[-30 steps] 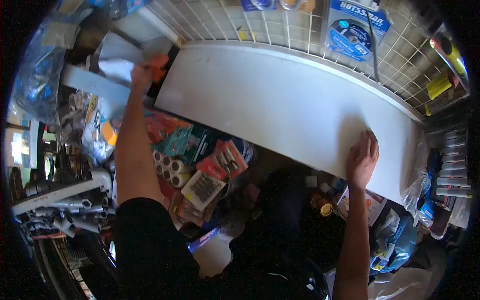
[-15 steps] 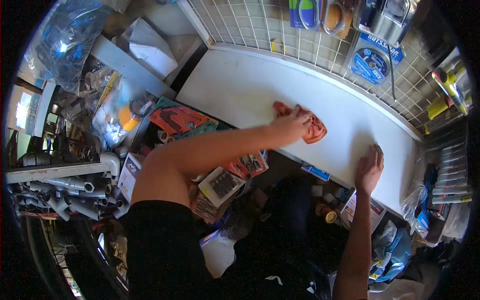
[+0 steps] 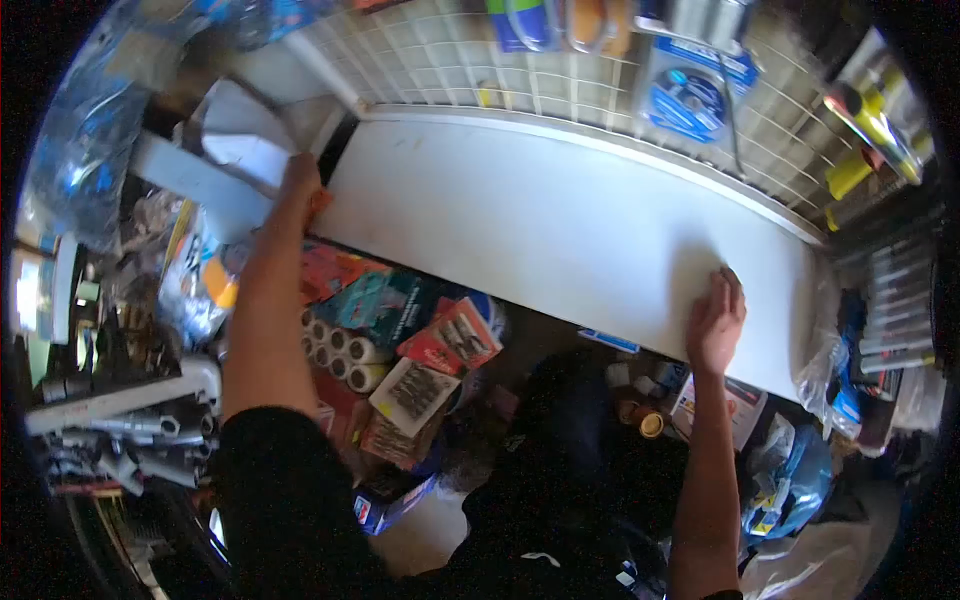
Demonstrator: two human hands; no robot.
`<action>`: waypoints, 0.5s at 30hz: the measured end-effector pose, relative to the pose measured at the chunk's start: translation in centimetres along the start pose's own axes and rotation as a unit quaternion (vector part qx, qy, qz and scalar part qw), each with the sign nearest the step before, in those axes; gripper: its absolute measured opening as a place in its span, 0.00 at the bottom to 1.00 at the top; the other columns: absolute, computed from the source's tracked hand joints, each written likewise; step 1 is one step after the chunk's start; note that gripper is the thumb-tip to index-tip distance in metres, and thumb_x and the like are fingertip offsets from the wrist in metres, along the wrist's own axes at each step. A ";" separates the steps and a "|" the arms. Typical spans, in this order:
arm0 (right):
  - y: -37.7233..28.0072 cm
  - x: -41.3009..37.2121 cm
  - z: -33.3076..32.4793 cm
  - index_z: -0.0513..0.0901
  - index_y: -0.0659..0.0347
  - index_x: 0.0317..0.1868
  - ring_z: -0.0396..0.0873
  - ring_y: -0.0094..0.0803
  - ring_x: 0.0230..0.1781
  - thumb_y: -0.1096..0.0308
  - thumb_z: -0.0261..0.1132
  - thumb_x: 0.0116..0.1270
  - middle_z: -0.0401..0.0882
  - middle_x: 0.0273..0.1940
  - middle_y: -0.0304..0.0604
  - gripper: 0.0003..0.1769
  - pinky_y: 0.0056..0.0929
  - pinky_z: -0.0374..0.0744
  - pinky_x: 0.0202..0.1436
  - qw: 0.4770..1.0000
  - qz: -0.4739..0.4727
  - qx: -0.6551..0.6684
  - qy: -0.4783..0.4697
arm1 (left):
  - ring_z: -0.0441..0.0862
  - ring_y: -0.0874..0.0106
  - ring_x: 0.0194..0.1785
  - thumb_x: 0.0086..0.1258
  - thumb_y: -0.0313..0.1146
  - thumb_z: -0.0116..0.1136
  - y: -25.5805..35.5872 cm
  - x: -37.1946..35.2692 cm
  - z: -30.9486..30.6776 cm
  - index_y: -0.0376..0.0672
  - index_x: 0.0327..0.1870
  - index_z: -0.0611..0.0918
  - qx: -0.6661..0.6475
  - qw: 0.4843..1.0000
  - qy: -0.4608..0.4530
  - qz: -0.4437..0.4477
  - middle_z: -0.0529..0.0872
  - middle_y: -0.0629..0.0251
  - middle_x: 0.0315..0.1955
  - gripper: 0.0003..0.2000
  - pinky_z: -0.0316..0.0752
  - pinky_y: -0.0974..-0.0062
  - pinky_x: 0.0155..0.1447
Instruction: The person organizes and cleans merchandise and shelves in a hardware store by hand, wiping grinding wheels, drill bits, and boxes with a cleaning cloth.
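Observation:
My left hand (image 3: 300,182) is at the far left end of a white shelf (image 3: 540,220), closed around an orange cloth (image 3: 320,203). Only a small edge of the cloth shows; the hand and forearm cover the remainder. Toward the shelf's right end, my right hand (image 3: 717,320) rests on the white surface near its front edge. Its fingers are stretched out and it holds nothing.
Behind the shelf stands a wire grid (image 3: 590,85) with a packaged blue disc (image 3: 690,95) hanging on it. Below the front edge lie white rolls (image 3: 345,350) and packaged bits (image 3: 415,395). Grey pipe fittings (image 3: 150,430) crowd the left.
My left hand has carried the orange cloth from the shelf's middle to its left end. My right hand stays on the shelf. The camera view has shifted slightly.

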State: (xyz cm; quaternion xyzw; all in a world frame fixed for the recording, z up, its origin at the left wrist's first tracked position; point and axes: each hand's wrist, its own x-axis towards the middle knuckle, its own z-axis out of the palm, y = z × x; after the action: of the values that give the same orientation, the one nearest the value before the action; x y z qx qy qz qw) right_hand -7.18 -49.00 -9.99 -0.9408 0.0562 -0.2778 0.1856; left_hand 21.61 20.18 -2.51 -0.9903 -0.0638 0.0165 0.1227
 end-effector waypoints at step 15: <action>0.1 0.0 0.3 0.80 0.66 0.59 0.75 0.56 0.66 0.76 0.61 0.66 0.77 0.65 0.57 0.20 0.50 0.72 0.70 1.000 0.010 0.019 -0.006 | 0.81 0.60 0.64 0.79 0.37 0.51 49.2 -17.8 -4.2 0.37 0.60 0.82 -0.415 0.664 0.033 0.621 0.86 0.56 0.58 0.17 0.74 0.65 0.67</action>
State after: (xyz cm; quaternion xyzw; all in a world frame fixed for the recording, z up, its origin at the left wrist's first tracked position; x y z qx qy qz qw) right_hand -7.04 -49.00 -10.25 -0.9382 0.0593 -0.2710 0.2069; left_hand 10.15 -30.48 -10.22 -0.7487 0.5702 0.0277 -0.3371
